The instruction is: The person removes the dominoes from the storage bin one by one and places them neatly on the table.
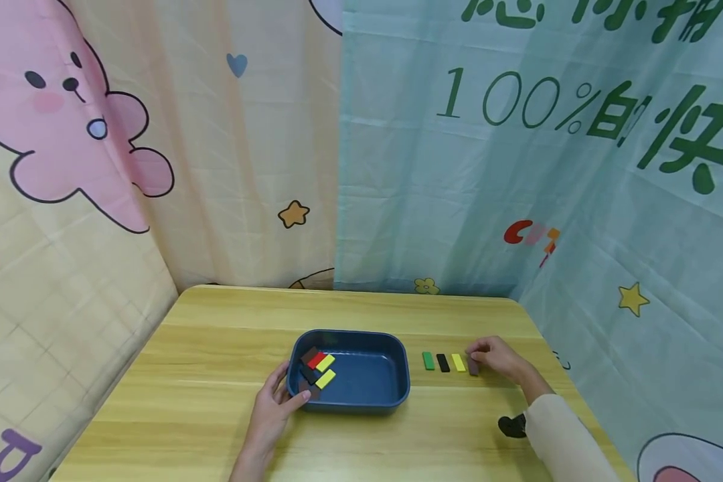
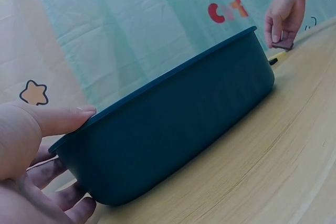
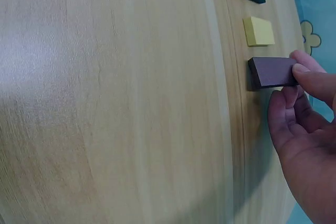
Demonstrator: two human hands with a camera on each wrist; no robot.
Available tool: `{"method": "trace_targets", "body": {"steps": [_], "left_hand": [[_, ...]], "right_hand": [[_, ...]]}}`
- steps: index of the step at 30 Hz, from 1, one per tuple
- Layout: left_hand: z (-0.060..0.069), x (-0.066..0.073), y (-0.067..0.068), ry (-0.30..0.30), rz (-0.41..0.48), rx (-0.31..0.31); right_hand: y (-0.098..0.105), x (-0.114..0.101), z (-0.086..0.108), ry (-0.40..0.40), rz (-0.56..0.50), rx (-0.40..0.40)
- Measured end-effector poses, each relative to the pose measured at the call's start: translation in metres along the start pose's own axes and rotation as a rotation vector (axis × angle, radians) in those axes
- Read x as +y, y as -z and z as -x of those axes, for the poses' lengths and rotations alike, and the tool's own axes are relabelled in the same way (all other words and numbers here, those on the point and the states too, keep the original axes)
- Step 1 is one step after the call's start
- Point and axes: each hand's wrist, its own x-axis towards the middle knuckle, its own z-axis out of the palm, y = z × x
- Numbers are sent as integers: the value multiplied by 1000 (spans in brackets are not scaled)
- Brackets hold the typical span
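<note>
A dark blue rectangular tray (image 1: 361, 406) stands on the table, several small coloured blocks in its left part. My left hand (image 1: 271, 406) grips its left end, thumb over the rim and fingers against the outer wall, as the left wrist view shows. Off to the right, my right hand (image 1: 499, 356) pinches the end of a brown block (image 3: 273, 72) between thumb and fingers. That block is at the right end of a short row, beside a yellow block (image 1: 458, 363), a black block (image 1: 442, 363) and a green block (image 1: 428, 361).
Inside the tray lie yellow blocks (image 1: 325, 379), a red block (image 1: 316, 360), and black and brown ones, partly overlapping. A black object (image 1: 511, 426) is by the right sleeve on the wooden table (image 1: 187, 375). Printed curtains (image 1: 247, 167) hang behind the table.
</note>
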Motion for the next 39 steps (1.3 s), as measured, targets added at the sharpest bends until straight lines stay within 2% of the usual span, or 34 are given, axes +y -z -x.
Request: {"method": "trace_targets", "body": {"steps": [4, 16, 23, 26, 32, 39], "left_hand": [[0, 1, 0, 2, 1, -2], [0, 0, -1, 0, -8, 0], [0, 0, 0, -16, -8, -2], [-1, 0, 0, -20, -10, -7], [-1, -1, 2, -25, -13, -18], [-1, 0, 1, -12, -12, -6]], "right_hand": [[0, 6, -3, -30, 27, 34], [-14, 18, -13, -16, 91, 118], [-17, 16, -11, 12, 69, 99], [-14, 11, -9, 0, 65, 94], [-6, 1, -8, -18, 129, 90], [2, -9, -10, 23, 142, 50]]}}
